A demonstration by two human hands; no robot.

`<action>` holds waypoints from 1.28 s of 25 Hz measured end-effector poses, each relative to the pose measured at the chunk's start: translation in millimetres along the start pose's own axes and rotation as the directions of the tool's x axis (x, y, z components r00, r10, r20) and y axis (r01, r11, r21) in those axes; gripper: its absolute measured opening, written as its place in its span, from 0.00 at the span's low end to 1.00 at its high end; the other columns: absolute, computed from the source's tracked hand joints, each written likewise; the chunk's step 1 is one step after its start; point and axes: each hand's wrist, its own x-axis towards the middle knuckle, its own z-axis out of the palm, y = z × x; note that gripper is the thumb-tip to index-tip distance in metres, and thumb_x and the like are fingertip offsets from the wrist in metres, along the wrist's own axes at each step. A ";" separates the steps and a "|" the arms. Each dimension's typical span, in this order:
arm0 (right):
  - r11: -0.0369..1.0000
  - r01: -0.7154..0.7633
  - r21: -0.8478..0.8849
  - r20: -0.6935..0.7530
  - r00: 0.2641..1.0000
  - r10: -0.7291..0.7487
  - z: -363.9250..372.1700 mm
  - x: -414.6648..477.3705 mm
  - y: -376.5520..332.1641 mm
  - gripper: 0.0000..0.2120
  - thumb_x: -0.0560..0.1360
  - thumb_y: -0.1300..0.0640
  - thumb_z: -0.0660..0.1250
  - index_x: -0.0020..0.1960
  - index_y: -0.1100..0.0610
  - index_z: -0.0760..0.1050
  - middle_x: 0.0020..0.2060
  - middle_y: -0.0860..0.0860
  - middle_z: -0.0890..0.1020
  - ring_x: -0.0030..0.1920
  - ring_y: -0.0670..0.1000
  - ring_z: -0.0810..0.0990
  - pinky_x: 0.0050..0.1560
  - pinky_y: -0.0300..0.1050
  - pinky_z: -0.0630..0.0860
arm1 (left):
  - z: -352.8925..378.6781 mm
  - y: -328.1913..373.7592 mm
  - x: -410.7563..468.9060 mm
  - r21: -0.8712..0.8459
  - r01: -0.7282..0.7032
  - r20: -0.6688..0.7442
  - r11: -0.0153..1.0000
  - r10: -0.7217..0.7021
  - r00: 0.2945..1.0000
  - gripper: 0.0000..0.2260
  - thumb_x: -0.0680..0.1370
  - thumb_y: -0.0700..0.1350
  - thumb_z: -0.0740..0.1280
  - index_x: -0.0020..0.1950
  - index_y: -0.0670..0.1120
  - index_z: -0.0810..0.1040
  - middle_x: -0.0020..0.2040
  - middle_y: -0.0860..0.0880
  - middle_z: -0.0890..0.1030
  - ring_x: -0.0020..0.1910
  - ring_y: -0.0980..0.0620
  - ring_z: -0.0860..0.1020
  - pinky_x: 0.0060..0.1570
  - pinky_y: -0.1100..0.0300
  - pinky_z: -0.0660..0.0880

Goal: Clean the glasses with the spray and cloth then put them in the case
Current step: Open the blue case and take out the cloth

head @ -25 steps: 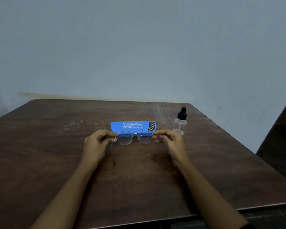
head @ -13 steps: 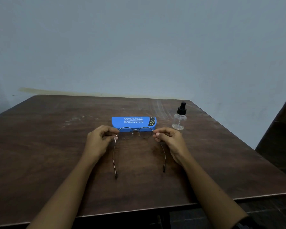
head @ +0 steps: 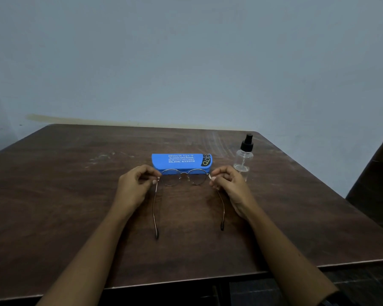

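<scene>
At centre frame, the left hand [head: 134,188] pinched the left hinge of the glasses [head: 184,178], whose arms were unfolded toward the viewer. The right hand [head: 229,184] pinched the right hinge. Just above lay the closed blue case [head: 181,161]; right of it stood the spray bottle [head: 243,156] on the table [head: 64,195].

The blue case [head: 181,161] reads "Bhavik Eye +" and "BHEL, BHOPAL - M. 9131514129".

Dk wood tbl [head: 75,206], pale wall [head: 186,51] behind.
</scene>
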 end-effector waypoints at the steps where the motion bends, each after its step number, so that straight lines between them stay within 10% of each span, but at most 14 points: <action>1: 1.000 -0.005 -0.008 -0.022 1.000 0.005 0.2 0.5 0.7 0.08 0.73 0.68 0.62 0.40 0.56 0.72 0.32 0.52 0.76 0.32 0.47 0.71 0.34 0.37 0.68 | 0.2 -0.6 0.4 0.002 -0.005 -0.018 1.000 0.005 1.000 0.11 0.70 0.28 0.64 0.42 0.44 0.79 0.40 0.51 0.80 0.36 0.69 0.77 0.36 0.80 0.69; 8: 0.939 0.188 -0.287 -0.068 0.974 -0.215 -0.1 16.2 7.0 0.14 0.75 0.68 0.57 0.56 0.57 0.75 0.53 0.50 0.79 0.54 0.46 0.75 0.51 0.27 0.69 | 4.7 -11.4 20.3 -0.021 -0.020 -0.153 1.000 0.016 0.988 0.13 0.74 0.36 0.64 0.58 0.42 0.76 0.59 0.44 0.76 0.51 0.51 0.75 0.49 0.62 0.74; 14: 0.829 0.332 -0.450 0.124 0.943 -0.310 1.5 44.5 7.7 0.17 0.74 0.70 0.60 0.61 0.59 0.74 0.63 0.54 0.75 0.64 0.46 0.68 0.65 0.36 0.64 | 8.0 -31.6 52.2 0.007 0.077 0.104 0.997 -0.077 0.992 0.24 0.72 0.38 0.67 0.67 0.46 0.68 0.68 0.45 0.70 0.68 0.49 0.67 0.65 0.56 0.64; 18: 0.870 0.291 -0.399 0.183 0.954 -0.236 2.9 63.6 13.0 0.17 0.73 0.66 0.66 0.62 0.60 0.74 0.65 0.53 0.73 0.67 0.45 0.65 0.59 0.21 0.58 | 6.5 -39.1 66.1 -0.054 0.152 0.237 0.987 -0.135 0.962 0.30 0.69 0.35 0.71 0.69 0.46 0.66 0.68 0.43 0.71 0.67 0.47 0.69 0.68 0.47 0.65; 32: 0.649 0.569 -0.505 0.321 0.822 -0.470 22.8 105.1 22.2 0.19 0.67 0.50 0.70 0.56 0.56 0.79 0.55 0.52 0.82 0.54 0.42 0.75 0.61 0.40 0.69 | 20.1 -29.6 75.7 0.175 0.050 0.117 0.983 -0.071 0.991 0.26 0.75 0.48 0.64 0.72 0.46 0.61 0.71 0.43 0.67 0.68 0.47 0.67 0.63 0.57 0.65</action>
